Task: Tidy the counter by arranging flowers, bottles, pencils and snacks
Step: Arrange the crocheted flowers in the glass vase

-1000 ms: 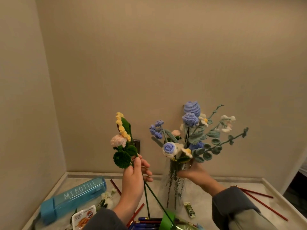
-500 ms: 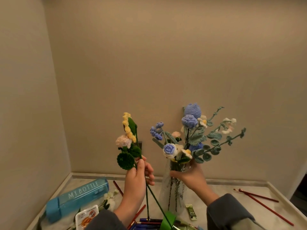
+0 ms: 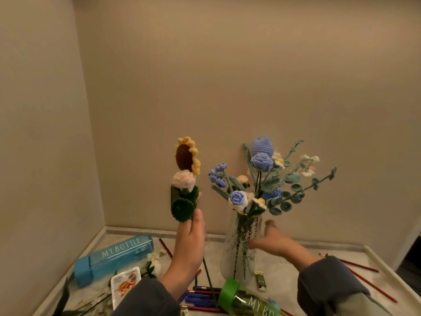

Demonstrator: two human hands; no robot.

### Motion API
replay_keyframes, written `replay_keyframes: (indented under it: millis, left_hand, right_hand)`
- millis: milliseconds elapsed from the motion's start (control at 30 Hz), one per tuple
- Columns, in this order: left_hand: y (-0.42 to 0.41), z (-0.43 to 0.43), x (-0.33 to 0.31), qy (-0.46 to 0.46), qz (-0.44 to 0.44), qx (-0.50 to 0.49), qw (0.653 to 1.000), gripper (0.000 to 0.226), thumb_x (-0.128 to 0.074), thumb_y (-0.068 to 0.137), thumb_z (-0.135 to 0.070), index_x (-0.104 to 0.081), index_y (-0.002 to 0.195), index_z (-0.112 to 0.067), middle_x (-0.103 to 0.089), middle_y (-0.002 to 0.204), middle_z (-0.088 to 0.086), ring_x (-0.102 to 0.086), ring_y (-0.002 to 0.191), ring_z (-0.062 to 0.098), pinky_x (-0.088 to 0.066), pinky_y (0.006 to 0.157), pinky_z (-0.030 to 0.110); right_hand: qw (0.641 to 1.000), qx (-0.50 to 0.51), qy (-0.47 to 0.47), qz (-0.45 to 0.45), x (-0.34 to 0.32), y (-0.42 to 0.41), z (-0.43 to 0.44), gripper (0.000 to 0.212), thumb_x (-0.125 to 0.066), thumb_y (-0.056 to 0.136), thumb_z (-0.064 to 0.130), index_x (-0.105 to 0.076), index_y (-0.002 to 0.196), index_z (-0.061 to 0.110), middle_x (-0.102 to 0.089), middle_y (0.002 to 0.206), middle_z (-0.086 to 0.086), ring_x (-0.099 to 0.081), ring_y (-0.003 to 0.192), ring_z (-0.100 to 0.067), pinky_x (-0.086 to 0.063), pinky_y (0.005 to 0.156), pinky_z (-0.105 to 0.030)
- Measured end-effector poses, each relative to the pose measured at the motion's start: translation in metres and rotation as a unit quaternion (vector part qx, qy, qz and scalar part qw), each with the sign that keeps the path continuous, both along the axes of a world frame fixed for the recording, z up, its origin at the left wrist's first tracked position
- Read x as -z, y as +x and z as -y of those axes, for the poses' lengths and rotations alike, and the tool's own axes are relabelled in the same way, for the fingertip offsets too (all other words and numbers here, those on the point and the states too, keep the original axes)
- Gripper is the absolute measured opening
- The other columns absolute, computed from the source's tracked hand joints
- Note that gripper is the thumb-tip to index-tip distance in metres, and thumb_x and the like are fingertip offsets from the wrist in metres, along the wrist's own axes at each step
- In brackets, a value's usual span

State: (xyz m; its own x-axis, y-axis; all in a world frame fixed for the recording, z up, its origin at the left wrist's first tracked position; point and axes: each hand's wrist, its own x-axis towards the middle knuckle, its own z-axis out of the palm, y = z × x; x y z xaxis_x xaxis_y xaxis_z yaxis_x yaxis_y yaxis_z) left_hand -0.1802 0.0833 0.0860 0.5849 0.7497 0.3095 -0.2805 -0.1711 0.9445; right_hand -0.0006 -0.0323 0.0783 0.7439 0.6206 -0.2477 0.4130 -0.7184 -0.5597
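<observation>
- A bunch of crochet stems, made up of a sunflower (image 3: 188,156), a pink bloom (image 3: 183,181) and a round green leaf (image 3: 182,209), is held upright above the counter (image 3: 286,264), just left of the vase (image 3: 239,249).
- The stems are grasped by the left hand (image 3: 190,245), whose fingers are clenched round them.
- The vase is stood upright near the middle of the counter, and a blue-and-white bouquet (image 3: 264,179) is fanned out of its mouth, mostly to the right.
- Only a narrow gap is left between the sunflower and the bouquet's nearest blooms.
- The right hand (image 3: 273,241) is held at the vase's right side, its fingers (image 3: 251,245) released and stretched toward the glass, the thumb lifted clear. Whether the glass is touched cannot be told.
- A blue bottle (image 3: 114,256) is laid on its side by the left rim, with a snack pack (image 3: 125,281) and loose white flowers (image 3: 155,263) near it.
- A green bottle (image 3: 246,299) is laid at the near edge in front of the vase, beside blue pencils (image 3: 200,296).
- A small green packet (image 3: 259,280) is seen just right of the vase's foot.
- Red pencils (image 3: 360,266) are scattered toward the right rim, and bare counter is seen between them and the vase.
- The counter is bounded by a raised lip, with walls at the back and left.
</observation>
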Motion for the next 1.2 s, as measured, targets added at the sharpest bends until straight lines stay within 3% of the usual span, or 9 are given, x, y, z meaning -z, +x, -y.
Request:
replay_keyframes:
  millis: [100, 200, 300, 433, 500, 633, 767, 967, 1200]
  left_hand:
    - [-0.001, 0.003, -0.008, 0.039, -0.028, -0.018, 0.999, 0.041, -0.030, 0.102, -0.034, -0.036, 0.142, -0.038, -0.050, 0.123, 0.030, -0.052, 0.110, 0.034, -0.038, 0.102, 0.050]
    - [-0.002, 0.010, -0.015, 0.043, -0.034, 0.009, 0.998, 0.046, -0.029, 0.100, -0.038, -0.029, 0.146, -0.038, -0.035, 0.146, 0.020, -0.032, 0.135, 0.035, -0.027, 0.113, 0.051]
    - [-0.006, 0.021, -0.024, 0.022, -0.008, 0.048, 0.999, 0.036, -0.028, 0.100, -0.038, -0.034, 0.135, -0.047, -0.047, 0.128, -0.020, -0.045, 0.115, -0.005, -0.038, 0.097, 0.025]
    - [-0.007, 0.023, -0.036, 0.033, -0.017, 0.085, 0.996, 0.022, -0.030, 0.102, -0.033, -0.047, 0.102, -0.047, -0.054, 0.105, -0.013, -0.056, 0.089, -0.016, -0.043, 0.071, 0.010]
    - [-0.006, 0.021, -0.045, 0.048, -0.006, 0.102, 0.994, 0.016, -0.035, 0.102, -0.034, -0.050, 0.101, -0.038, -0.053, 0.109, -0.001, -0.058, 0.089, -0.007, -0.046, 0.066, 0.008]
    - [0.004, 0.007, -0.058, 0.047, -0.002, 0.075, 0.996, 0.041, -0.039, 0.087, -0.042, -0.050, 0.094, -0.003, -0.042, 0.104, 0.034, -0.039, 0.095, 0.050, -0.041, 0.090, 0.053]
    - [0.028, -0.016, -0.064, -0.067, 0.075, 0.024, 0.995, 0.027, -0.031, 0.103, -0.024, -0.053, 0.093, -0.011, -0.034, 0.060, -0.003, -0.030, 0.053, 0.013, -0.028, 0.052, 0.027]
    - [0.051, -0.018, -0.096, -0.005, 0.162, 0.015, 0.987, 0.027, -0.028, 0.104, -0.014, -0.054, 0.100, -0.020, -0.038, 0.065, -0.004, -0.033, 0.053, 0.006, -0.031, 0.052, 0.021]
    - [0.071, -0.035, -0.111, 0.034, 0.212, 0.008, 0.977, 0.030, -0.029, 0.105, -0.016, -0.057, 0.110, -0.023, -0.038, 0.065, -0.005, -0.032, 0.057, 0.008, -0.030, 0.052, 0.020]
  right_hand:
    - [0.989, -0.096, -0.115, 0.016, -0.023, -0.024, 0.008, 0.041, -0.063, 0.088, 0.039, -0.059, 0.117, 0.011, -0.065, 0.107, -0.004, -0.065, 0.103, -0.023, -0.054, 0.076, -0.029]
    - [0.983, -0.162, 0.041, -0.074, -0.049, -0.062, 0.003, 0.024, -0.058, 0.095, 0.030, -0.069, 0.105, 0.012, -0.074, 0.098, -0.004, -0.072, 0.089, -0.018, -0.057, 0.069, -0.027]
    - [0.948, -0.213, 0.221, -0.082, -0.067, -0.097, -0.007, 0.013, -0.061, 0.092, 0.018, -0.070, 0.100, 0.023, -0.075, 0.093, -0.004, -0.070, 0.079, -0.012, -0.055, 0.059, -0.022]
    - [0.934, -0.195, 0.298, -0.014, -0.066, -0.108, -0.013, 0.009, -0.063, 0.091, 0.013, -0.069, 0.089, 0.020, -0.072, 0.076, 0.000, -0.069, 0.068, -0.011, -0.058, 0.060, -0.029]
    - [0.930, -0.180, 0.321, 0.005, -0.073, -0.103, -0.009, 0.006, -0.065, 0.090, 0.014, -0.069, 0.088, 0.019, -0.072, 0.076, 0.000, -0.069, 0.068, -0.015, -0.057, 0.060, -0.026]
    - [0.914, -0.113, 0.387, 0.044, -0.105, -0.077, 0.011, 0.004, -0.069, 0.087, 0.013, -0.067, 0.088, 0.016, -0.074, 0.078, -0.002, -0.068, 0.064, -0.012, -0.056, 0.058, -0.023]
    - [0.871, -0.035, 0.480, 0.099, -0.140, -0.051, 0.029, 0.009, -0.068, 0.087, 0.010, -0.065, 0.095, 0.006, -0.075, 0.080, -0.008, -0.072, 0.067, -0.015, -0.058, 0.056, -0.029]
    - [0.837, 0.001, 0.479, 0.264, -0.148, -0.026, 0.020, 0.006, -0.070, 0.087, 0.020, -0.067, 0.092, 0.018, -0.073, 0.082, -0.002, -0.071, 0.073, -0.016, -0.061, 0.065, -0.041]
    - [0.831, -0.022, 0.411, 0.374, -0.125, -0.022, 0.001, 0.010, -0.070, 0.087, 0.026, -0.068, 0.094, 0.019, -0.068, 0.079, 0.007, -0.065, 0.071, -0.010, -0.057, 0.067, -0.038]
